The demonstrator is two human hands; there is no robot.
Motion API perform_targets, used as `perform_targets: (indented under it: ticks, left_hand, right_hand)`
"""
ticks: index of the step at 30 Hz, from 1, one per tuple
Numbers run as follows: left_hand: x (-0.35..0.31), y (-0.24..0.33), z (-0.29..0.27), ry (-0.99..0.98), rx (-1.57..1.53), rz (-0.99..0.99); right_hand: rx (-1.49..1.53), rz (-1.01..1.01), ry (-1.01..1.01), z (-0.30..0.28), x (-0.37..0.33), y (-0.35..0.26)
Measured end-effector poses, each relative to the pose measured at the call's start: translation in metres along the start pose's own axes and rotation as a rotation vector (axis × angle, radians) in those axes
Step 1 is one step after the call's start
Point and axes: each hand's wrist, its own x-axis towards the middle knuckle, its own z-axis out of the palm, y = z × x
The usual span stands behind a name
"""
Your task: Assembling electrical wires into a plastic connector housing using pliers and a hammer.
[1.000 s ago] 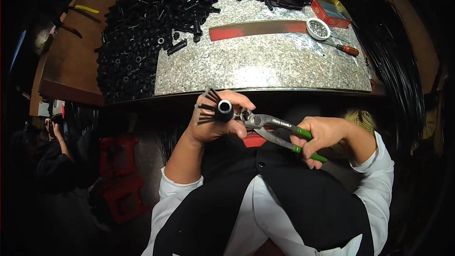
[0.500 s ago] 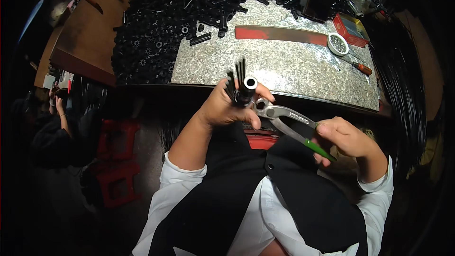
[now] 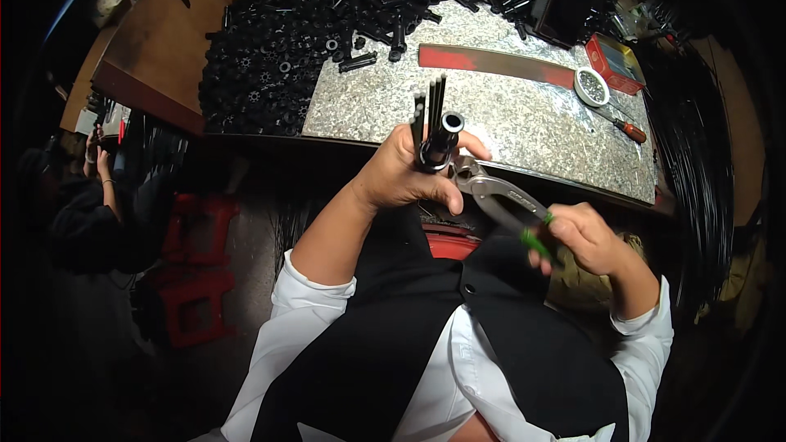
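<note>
My left hand (image 3: pixel 405 168) is closed round a black tubular part (image 3: pixel 440 146) with a pale ring at its open end. Several thin black rods (image 3: pixel 435 105) stand up beside the tube in the same grip. A pair of steel pincers (image 3: pixel 509 198) with green handles is in my right hand (image 3: pixel 585 237), fingers wrapped round the grips. The pincers' jaws (image 3: pixel 467 170) lie against the side of the tube, near my left fingers. What exactly sits between the jaws is too small to tell. Motion blurs the lower handle.
Ahead is a speckled worktop (image 3: pixel 368 102) with a heap of black plastic parts (image 3: pixel 270 57). On it lie a red-and-brown strip (image 3: pixel 495 64), a white bowl of small metal pieces (image 3: pixel 591 87), a red box (image 3: pixel 614 61) and a screwdriver (image 3: pixel 626 127). Another person (image 3: pixel 102 188) works at far left, near red stools (image 3: pixel 196 303).
The pincers' handles have drawn closer together in my right hand. My left hand and the tube appear slightly farther right and higher, while the whole view has shifted a little.
</note>
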Motion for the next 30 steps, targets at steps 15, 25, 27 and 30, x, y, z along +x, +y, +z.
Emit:
perform_targets:
  ticks: [15,25,27,30]
  left_hand:
    - [0.003,-0.004,0.018,-0.004,0.050,-0.170]
    - [0.003,-0.017,0.014,0.045,0.175,0.173]
    - [0.002,-0.017,0.015,0.079,0.158,0.097]
    - [0.000,-0.022,0.019,0.163,0.090,0.077]
  right_hand:
    - [-1.095,-0.410,0.474,0.002,0.014,0.001]
    - [-0.795,-0.301,0.336,0.002,0.034,0.019]
    - [-0.772,-0.251,0.338,0.003,0.038,0.025]
    - [-0.782,-0.314,0.427,0.004,0.042,0.027]
